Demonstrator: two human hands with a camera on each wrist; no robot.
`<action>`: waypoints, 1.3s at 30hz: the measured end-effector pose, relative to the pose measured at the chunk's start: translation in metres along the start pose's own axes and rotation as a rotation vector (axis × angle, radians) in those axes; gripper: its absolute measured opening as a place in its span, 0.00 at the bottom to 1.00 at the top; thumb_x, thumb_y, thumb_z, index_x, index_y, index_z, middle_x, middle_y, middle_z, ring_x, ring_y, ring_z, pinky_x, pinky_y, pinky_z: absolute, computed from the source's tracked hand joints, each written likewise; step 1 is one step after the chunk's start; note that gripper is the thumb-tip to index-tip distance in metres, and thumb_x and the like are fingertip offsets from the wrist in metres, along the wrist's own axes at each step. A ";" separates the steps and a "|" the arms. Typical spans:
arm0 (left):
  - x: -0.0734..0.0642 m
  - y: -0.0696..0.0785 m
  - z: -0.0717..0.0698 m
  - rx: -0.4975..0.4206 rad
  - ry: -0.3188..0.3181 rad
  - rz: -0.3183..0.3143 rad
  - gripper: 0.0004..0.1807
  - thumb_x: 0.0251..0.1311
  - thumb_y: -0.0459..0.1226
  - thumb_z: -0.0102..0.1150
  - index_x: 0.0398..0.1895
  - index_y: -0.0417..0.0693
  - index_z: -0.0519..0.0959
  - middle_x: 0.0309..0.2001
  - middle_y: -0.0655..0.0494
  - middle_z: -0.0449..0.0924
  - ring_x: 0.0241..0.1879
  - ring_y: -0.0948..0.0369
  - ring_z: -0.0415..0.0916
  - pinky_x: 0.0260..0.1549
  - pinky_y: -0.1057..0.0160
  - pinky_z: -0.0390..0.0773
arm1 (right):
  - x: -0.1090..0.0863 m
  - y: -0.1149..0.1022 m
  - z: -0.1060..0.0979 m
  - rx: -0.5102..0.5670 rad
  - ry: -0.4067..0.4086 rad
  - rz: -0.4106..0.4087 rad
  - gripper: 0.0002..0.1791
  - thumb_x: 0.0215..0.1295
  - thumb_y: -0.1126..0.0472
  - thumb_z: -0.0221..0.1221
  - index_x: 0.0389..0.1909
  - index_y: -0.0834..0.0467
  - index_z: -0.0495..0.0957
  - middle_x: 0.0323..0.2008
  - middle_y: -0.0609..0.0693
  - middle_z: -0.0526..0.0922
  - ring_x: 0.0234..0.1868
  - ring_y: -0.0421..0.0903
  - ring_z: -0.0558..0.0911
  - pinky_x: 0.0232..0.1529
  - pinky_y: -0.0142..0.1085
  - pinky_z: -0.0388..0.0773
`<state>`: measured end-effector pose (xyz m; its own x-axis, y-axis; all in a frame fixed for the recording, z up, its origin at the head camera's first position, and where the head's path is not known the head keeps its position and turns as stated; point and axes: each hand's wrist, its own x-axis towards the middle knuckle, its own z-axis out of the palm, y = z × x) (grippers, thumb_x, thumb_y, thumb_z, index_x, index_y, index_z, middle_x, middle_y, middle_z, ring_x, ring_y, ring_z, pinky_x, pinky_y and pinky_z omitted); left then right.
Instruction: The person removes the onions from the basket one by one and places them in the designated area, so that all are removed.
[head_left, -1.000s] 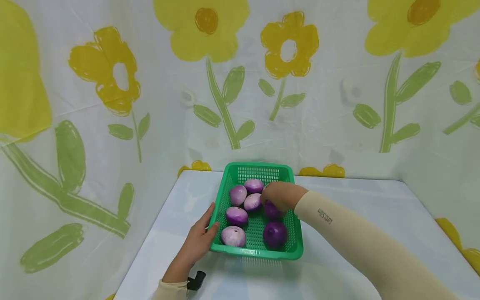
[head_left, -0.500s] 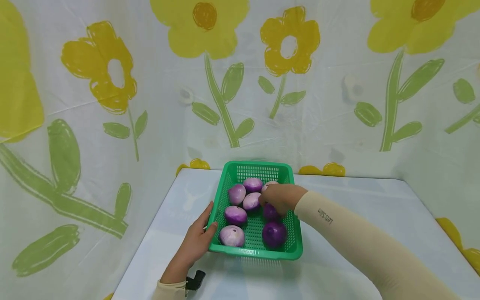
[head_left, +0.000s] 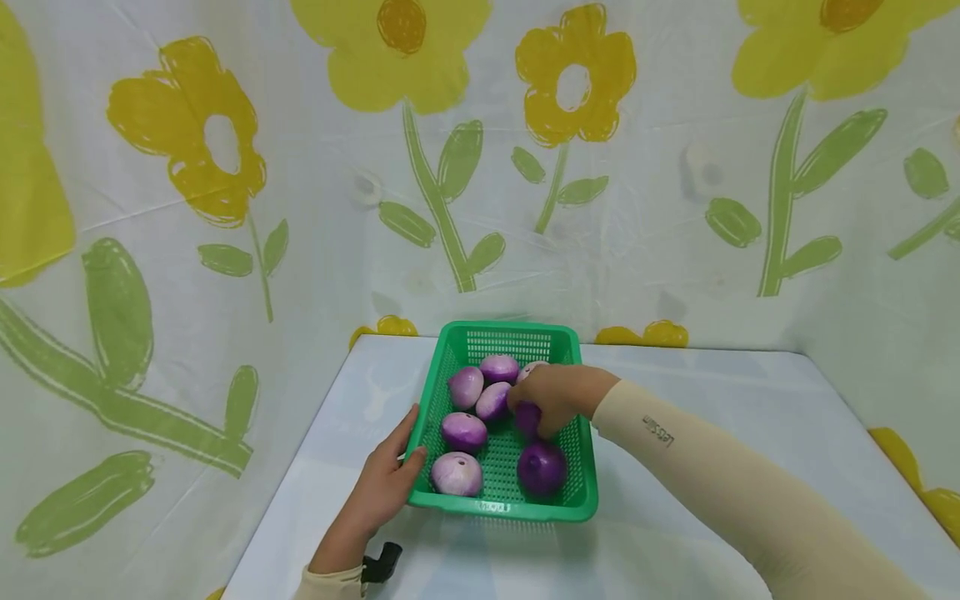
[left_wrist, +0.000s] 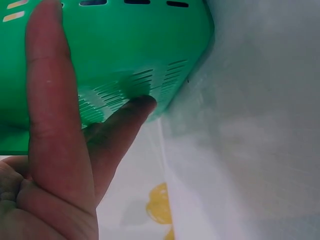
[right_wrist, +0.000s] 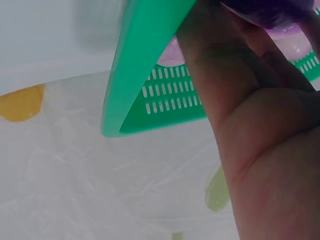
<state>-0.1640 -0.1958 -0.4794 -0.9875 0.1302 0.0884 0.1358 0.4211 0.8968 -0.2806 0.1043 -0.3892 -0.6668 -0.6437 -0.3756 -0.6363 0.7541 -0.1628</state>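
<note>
A green slotted plastic basket point(head_left: 502, 507) holds several purple onions. On its left side, my left hand point(head_left: 378, 487) grips the wall, thumb at the rim and fingers against the outside. The left wrist view shows those fingers point(left_wrist: 55, 110) spread along the green wall. My right hand point(head_left: 558, 393) reaches over the right rim and holds a dark purple onion point(head_left: 528, 418), which it partly hides. Up close, the right fingers are around that dark onion point(right_wrist: 275, 10). Another dark onion point(head_left: 542, 468) sits just in front of it. A pale onion point(head_left: 532, 369) shows behind the right hand.
Paler onions lie along the basket's left side, among them one at the front point(head_left: 456, 474) and one at the back point(head_left: 499, 367). The white table point(head_left: 697, 433) ends at a flower-printed curtain point(head_left: 645, 183) behind and on the left.
The right hand has shifted slightly with the dark onion, staying low inside the basket; more of the pale onion behind shows. The whole view has drifted a little. The left hand keeps its hold.
</note>
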 end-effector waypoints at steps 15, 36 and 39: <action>0.000 0.000 0.002 -0.009 0.000 0.001 0.37 0.79 0.34 0.55 0.86 0.56 0.56 0.73 0.41 0.71 0.64 0.42 0.76 0.49 0.44 0.83 | -0.024 0.014 -0.011 0.273 0.171 -0.140 0.31 0.71 0.48 0.64 0.74 0.40 0.74 0.53 0.36 0.83 0.51 0.37 0.81 0.49 0.37 0.82; -0.001 -0.004 0.003 -0.036 0.005 -0.012 0.37 0.79 0.34 0.55 0.86 0.57 0.56 0.78 0.44 0.65 0.66 0.40 0.75 0.52 0.45 0.82 | -0.084 0.079 0.012 1.049 0.496 -0.093 0.37 0.70 0.56 0.71 0.78 0.44 0.69 0.68 0.57 0.74 0.60 0.59 0.84 0.52 0.49 0.85; 0.000 -0.005 0.003 -0.039 0.003 -0.003 0.37 0.79 0.34 0.55 0.86 0.56 0.56 0.77 0.44 0.66 0.65 0.40 0.76 0.52 0.46 0.82 | -0.091 0.089 0.023 1.138 0.567 -0.055 0.40 0.68 0.59 0.72 0.78 0.45 0.68 0.69 0.58 0.73 0.61 0.60 0.83 0.52 0.49 0.84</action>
<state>-0.1642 -0.1958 -0.4855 -0.9881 0.1266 0.0873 0.1301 0.3863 0.9131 -0.2674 0.2332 -0.3903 -0.9013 -0.4301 0.0518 -0.1644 0.2291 -0.9594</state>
